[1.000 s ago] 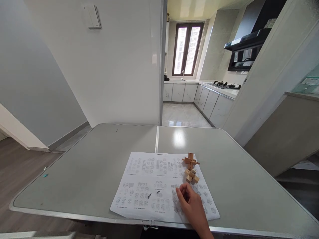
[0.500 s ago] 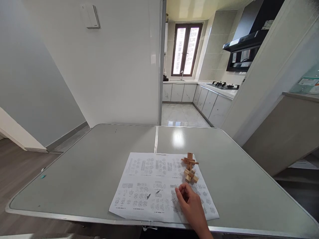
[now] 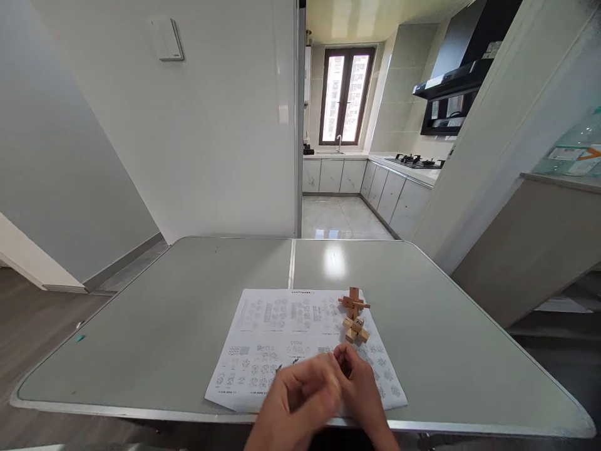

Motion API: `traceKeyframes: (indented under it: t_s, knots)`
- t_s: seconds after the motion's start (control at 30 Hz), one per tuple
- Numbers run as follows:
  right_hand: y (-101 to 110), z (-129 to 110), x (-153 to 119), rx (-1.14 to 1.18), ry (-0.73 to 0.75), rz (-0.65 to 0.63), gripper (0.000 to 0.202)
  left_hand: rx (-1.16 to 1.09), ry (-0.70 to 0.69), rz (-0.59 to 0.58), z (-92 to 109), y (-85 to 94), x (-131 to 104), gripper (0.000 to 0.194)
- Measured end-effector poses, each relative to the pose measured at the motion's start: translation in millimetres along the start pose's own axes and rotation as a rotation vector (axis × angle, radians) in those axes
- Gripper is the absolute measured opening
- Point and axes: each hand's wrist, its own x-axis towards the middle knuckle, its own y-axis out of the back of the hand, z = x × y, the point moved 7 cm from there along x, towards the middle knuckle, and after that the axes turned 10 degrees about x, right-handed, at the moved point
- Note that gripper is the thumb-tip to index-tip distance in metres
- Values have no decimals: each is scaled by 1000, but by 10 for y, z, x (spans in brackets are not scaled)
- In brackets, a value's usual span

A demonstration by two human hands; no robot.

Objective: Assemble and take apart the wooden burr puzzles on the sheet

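Observation:
My left hand (image 3: 300, 401) is in front of the table's near edge, its fingers curled toward the thumb and somewhat blurred. Close beside it, my right hand (image 3: 362, 383) is over the lower right of the printed sheet (image 3: 282, 337), thumb and fingers pinched together. The fingertips of both hands meet or overlap; anything between them is hidden. Just beyond my right hand, a light wooden block puzzle (image 3: 357, 330) rests on the sheet. Behind it is a darker reddish-brown wooden puzzle (image 3: 354, 303) of crossed sticks.
The sheet lies on a grey-green folding table (image 3: 141, 338) with a pale metal rim and a centre seam. A small teal piece (image 3: 80, 338) is near the left edge. Past the table stands a white wall (image 3: 225, 138) beside a kitchen doorway; a clear plastic bottle (image 3: 575, 150) stands at the right.
My left hand has come into view from below and met my right hand. My right hand stays pinched in nearly the same spot. The view has shifted slightly; both puzzles lie as before.

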Motion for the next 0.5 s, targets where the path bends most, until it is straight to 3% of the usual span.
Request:
traceKeyframes:
  t_s: [0.13, 0.27, 0.5]
  knots:
    - [5, 0, 4, -31, -29, -21, 38, 49, 129, 252, -54, 299, 119, 37]
    - [4, 9, 13, -27, -35, -43, 38, 193, 147, 405, -244, 585, 119, 41]
    - [189, -162, 135, 17, 15, -79, 37, 594, 129, 402, -844, 1014, 232, 49]
